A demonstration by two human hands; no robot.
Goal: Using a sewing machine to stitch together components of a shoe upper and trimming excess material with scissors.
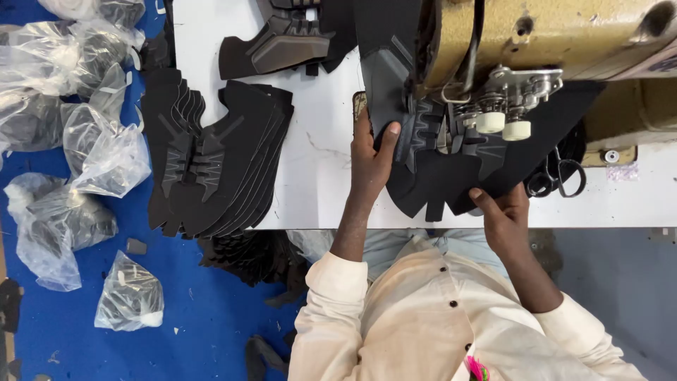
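Note:
A black shoe-upper piece (430,180) lies on the white table (317,141) under the head of a tan sewing machine (550,35). My left hand (370,159) presses on the piece's left edge, thumb on top. My right hand (501,212) grips its near edge at the table's front. The machine's presser foot and metal knobs (497,116) sit over the middle of the piece and hide part of it.
A stack of black cut uppers (226,162) lies at the table's left end, with more (282,42) at the back. Black scissors (560,173) rest right of the machine. Clear plastic bags (84,148) with parts lie on the blue floor.

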